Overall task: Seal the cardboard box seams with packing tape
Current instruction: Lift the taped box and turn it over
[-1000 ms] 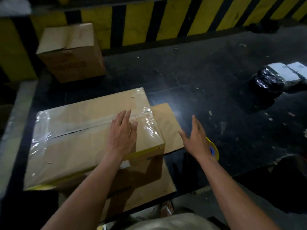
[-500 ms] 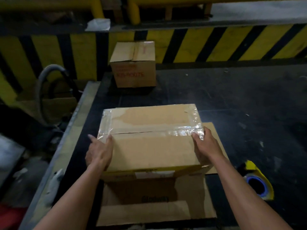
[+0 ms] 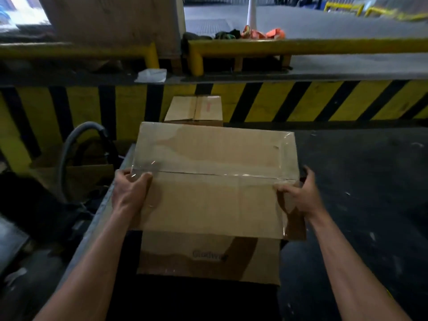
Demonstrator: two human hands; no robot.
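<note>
A brown cardboard box (image 3: 213,191) fills the middle of the head view, raised off the dark platform. Clear packing tape (image 3: 208,176) runs along its centre seam and down both ends. My left hand (image 3: 130,191) grips the box's left end, thumb on top near the seam. My right hand (image 3: 298,193) grips the right end, fingers wrapped round the side. A flat sheet of cardboard (image 3: 208,258) lies below the box. No tape dispenser shows in this frame.
A smaller cardboard box (image 3: 194,111) stands behind, against the yellow-and-black striped wall (image 3: 301,100). The dark platform (image 3: 359,181) stretches to the right. A grey hose (image 3: 76,144) and clutter sit off the platform's left edge. Yellow rails (image 3: 301,46) run above.
Both hands moved from the box top and the table to its two ends and have lifted it. The view has tilted up, and the tape dispenser has left the frame.
</note>
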